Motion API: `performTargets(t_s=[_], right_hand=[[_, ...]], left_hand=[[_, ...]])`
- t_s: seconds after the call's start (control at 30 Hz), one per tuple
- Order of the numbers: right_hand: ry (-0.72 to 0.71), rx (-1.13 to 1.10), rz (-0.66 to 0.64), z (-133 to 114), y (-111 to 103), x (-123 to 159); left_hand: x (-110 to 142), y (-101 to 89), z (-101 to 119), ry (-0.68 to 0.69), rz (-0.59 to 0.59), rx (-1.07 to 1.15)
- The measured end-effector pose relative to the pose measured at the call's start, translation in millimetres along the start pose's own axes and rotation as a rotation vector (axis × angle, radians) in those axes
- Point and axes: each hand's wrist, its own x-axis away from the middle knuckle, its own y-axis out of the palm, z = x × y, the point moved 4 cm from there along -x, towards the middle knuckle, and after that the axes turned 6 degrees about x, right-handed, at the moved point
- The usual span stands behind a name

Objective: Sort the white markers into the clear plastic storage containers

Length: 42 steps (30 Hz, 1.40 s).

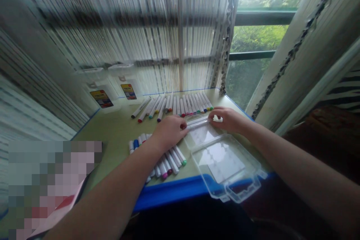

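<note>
A clear plastic case (197, 157) lies opened flat, its near half sticking out over the table's front edge. My left hand (170, 131) has its fingers curled against the left end of the case's far side. At the opposite end, my right hand (226, 118) pinches the far right corner, thumb and forefinger bent. A pale rod-like strip runs between both hands; whether it is a marker or part of the case I cannot tell. Several white markers (171, 159) with coloured ends lie beneath and beside my left forearm. Beyond my hands spreads a row of more white markers (187, 105).
Two clear upright cases with labels, a left one (101, 97) and a right one (128, 90), stand at the back left. A blue edge (174, 194) borders the table. Striped string curtains (157, 37) hang behind it, with a window (258, 37) at right. A blurred-out pinkish item (64, 180) sits at left.
</note>
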Motion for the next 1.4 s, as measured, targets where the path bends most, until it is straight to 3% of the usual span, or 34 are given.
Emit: performTargets(t_s=[0.27, 0.6, 0.83, 1.07, 1.4], right_hand=[[0.026, -0.006, 0.043, 1, 1, 1], [-0.073, -0.092, 0.014, 4, 4, 2], [-0.024, -0.029, 0.003, 0, 3, 1], [-0.010, 0.007, 0.025, -5, -1, 2], [-0.075, -0.004, 0.008, -8, 2, 0]], left_hand=[[2, 0.0, 3, 0.036, 0.004, -0.054], [4, -0.1, 4, 0.036, 0.015, -0.067], [4, 0.7, 3, -0.018, -0.008, -0.134], [4, 1.9, 7, 0.038, 0.011, -0.160], [3, -8.3, 10, 0.142, 0.184, 0.154]])
